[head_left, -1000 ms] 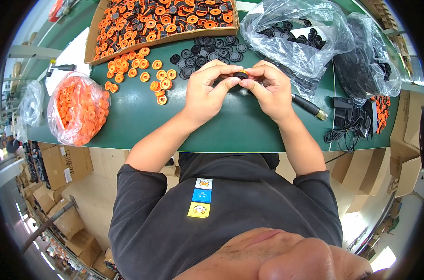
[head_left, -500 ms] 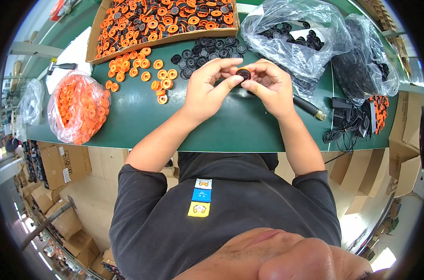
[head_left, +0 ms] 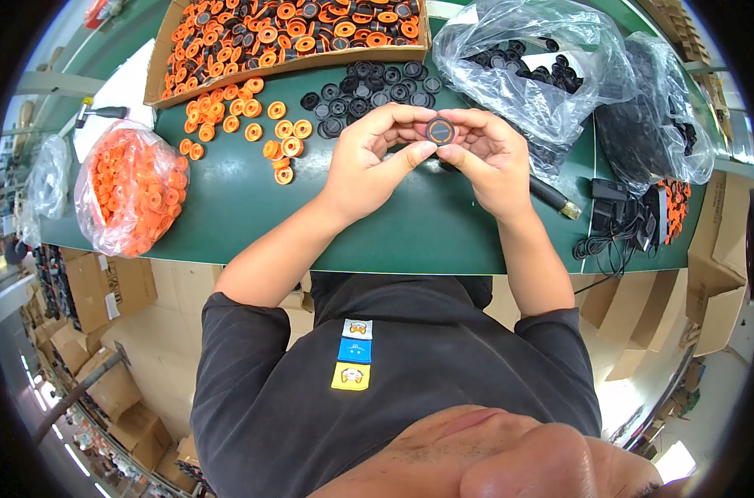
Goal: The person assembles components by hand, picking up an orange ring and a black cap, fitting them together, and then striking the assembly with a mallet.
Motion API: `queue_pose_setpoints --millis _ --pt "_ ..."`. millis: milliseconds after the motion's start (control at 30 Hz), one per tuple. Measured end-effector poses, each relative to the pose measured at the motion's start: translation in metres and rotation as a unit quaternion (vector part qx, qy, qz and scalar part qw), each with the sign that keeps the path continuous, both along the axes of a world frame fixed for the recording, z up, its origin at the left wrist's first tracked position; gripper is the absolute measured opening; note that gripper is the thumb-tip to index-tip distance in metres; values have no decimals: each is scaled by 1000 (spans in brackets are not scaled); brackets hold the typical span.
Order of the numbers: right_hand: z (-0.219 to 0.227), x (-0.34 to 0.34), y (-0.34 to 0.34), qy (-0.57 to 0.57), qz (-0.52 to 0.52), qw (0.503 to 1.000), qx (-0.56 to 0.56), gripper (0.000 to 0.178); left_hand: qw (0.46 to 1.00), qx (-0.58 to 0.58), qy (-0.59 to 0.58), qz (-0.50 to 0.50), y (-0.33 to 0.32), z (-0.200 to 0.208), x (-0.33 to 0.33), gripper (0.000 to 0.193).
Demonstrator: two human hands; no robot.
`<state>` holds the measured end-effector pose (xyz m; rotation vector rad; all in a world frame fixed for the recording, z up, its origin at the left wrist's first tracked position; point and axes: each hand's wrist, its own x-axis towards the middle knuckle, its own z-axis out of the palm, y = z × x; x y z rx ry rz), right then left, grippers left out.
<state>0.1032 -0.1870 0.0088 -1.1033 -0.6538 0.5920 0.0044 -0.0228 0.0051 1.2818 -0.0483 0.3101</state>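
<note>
Black disc (head_left: 440,130), one: round, with a thin orange ring set inside its dark rim and a dark centre. Held above the green table (head_left: 310,236), between your two hands. Orientation: flat face turned up toward your head; the outline is circular, so no long axis shows across the face. Grip: your left hand (head_left: 367,158) and your right hand (head_left: 497,159) both pinch its edge, thumbs at the near side, fingertips behind. Beyond your fingers: loose black discs (head_left: 369,91), heaped; orange wheels (head_left: 282,130), scattered to their left; cardboard tray (head_left: 327,64), filled with orange-and-black pieces. Beside your right wrist: dark handle (head_left: 553,197), metal-ended, partly hidden by your hand.
</note>
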Motion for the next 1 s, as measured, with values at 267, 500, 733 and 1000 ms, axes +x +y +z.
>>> queue_pose_setpoints --millis 267,500,733,1000 --pt "-4 -1 0 -15 -11 1000 4 39 999 45 -12 0 2 -2 2 31" --pt "0 -1 2 -38 -11 999 7 38 1000 11 -10 14 0 -1 2 31" --pt "-3 1 -2 -37 1 999 6 38 1000 25 6 0 1 0 0 33" --pt "-1 1 0 -53 14 998 -2 40 1000 -17 13 14 0 0 1 27"
